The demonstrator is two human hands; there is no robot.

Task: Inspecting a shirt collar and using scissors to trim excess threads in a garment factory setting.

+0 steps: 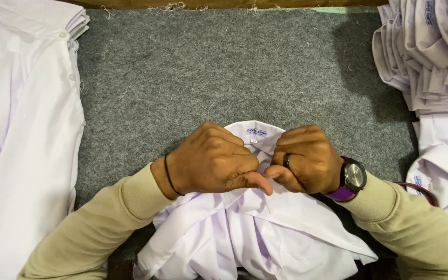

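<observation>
A white shirt lies bunched on the grey felt table top in front of me, its collar with a small label pointing away. My left hand and my right hand meet at the shirt's neck, both fists closed on the front edges just under the collar, thumbs touching. A thin black band circles my left wrist. On the right there is a dark ring and a wristwatch with a purple strap. Both arms wear beige sleeves. What the fingertips pinch is hidden.
A stack of white shirts covers the left side. Another pile of folded white shirts sits at the top right, with more white shirts below it. A wooden edge runs along the far side.
</observation>
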